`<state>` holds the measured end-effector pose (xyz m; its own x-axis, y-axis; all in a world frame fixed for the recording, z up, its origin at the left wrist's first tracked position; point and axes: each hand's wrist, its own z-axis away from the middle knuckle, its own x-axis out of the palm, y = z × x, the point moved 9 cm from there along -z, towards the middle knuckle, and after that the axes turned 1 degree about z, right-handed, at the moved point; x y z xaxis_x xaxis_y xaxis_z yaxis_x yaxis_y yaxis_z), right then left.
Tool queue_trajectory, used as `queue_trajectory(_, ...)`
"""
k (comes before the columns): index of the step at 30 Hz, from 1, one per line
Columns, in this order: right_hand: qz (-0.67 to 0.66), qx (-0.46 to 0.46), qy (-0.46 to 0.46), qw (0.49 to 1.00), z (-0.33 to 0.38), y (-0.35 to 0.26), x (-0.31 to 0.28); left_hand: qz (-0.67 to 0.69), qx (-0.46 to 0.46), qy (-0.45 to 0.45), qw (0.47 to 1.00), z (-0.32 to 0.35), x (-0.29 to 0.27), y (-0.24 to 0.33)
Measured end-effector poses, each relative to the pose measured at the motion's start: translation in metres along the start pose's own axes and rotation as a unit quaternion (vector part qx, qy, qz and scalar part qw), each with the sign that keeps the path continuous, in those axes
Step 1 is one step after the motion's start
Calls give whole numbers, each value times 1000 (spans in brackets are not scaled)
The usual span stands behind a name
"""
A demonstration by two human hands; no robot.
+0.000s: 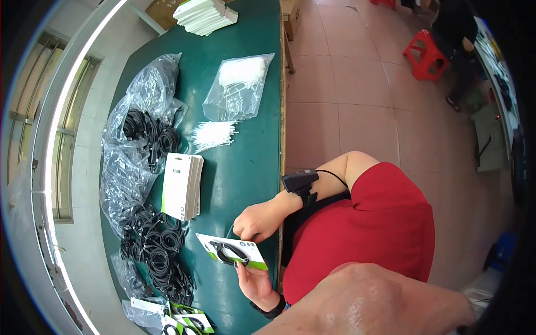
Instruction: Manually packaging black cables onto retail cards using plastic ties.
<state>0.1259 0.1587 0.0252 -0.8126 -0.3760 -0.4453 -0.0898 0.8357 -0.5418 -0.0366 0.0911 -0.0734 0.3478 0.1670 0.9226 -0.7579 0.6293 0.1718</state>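
My left hand point(256, 284) pinches the lower edge of a white and green packaging card point(258, 260), its thumb on the front. A coiled black cable point(226, 252) lies against the card's face. At the card's upper edge my right hand point(258, 220) is closed, its fingers bent around a thin pale strand that looks like a cable tie point(229, 230). The fingertips are partly hidden. A stack of white cards point(182, 186) stands on the green table just beyond. Farther up lies a loose pile of white cable ties point(214, 135).
Coiled black cables point(162, 259) heap along the table's left side, by a crumpled clear bag point(127, 181). A bag of white ties point(237, 86) and another card stack point(205, 15) lie farther up. Carded cables point(187, 321) sit at the bottom. A red stool point(425, 56) stands near another person.
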Motion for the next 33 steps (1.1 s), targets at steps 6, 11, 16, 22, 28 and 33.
queue_trajectory(6,-2,-32,34,999,-6,-9,-8,-86,111,103,985,4,-10,8)
queue_trajectory(11,20,-41,36,998,-6,-12,-10,-72,123,113,983,4,-9,9)
queue_trajectory(16,38,-44,38,998,-4,-10,-6,12,50,-5,999,1,1,12)
queue_trajectory(22,32,-39,30,998,-5,-12,-1,22,89,-29,995,4,9,20)
queue_trajectory(28,24,-26,41,999,-5,-15,-4,-12,114,-48,992,6,26,18)
queue_trajectory(33,33,-39,48,998,-6,-17,-9,10,114,-44,992,7,31,14)
